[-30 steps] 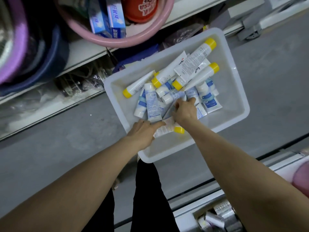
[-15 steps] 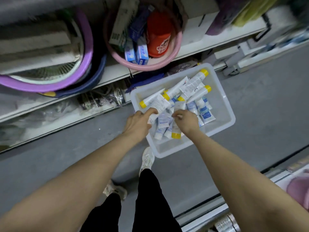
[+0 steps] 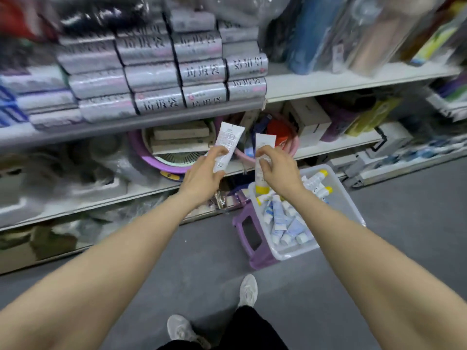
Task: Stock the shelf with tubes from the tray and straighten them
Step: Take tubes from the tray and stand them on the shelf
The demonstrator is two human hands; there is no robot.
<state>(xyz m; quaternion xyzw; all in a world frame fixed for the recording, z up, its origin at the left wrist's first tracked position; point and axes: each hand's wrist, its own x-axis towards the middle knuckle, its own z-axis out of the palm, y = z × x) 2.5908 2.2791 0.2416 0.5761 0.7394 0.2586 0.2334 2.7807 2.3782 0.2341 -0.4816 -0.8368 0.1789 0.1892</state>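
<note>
Carrying step: your left hand [image 3: 202,173] pinches one tube [image 3: 227,145], your right hand [image 3: 278,170] another tube [image 3: 262,157], both lifted from the tray [image 3: 353,210] at four o'clock. Next, find shelf [image 3: 328,147] space and stand them straight.

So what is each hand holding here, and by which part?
Left hand pinches a white printed tube by its lower half; right hand grips a white yellow-capped tube around its middle, cap down.

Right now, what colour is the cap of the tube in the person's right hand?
Yellow: the cap hangs below the right hand, clearest in the head view.
</note>
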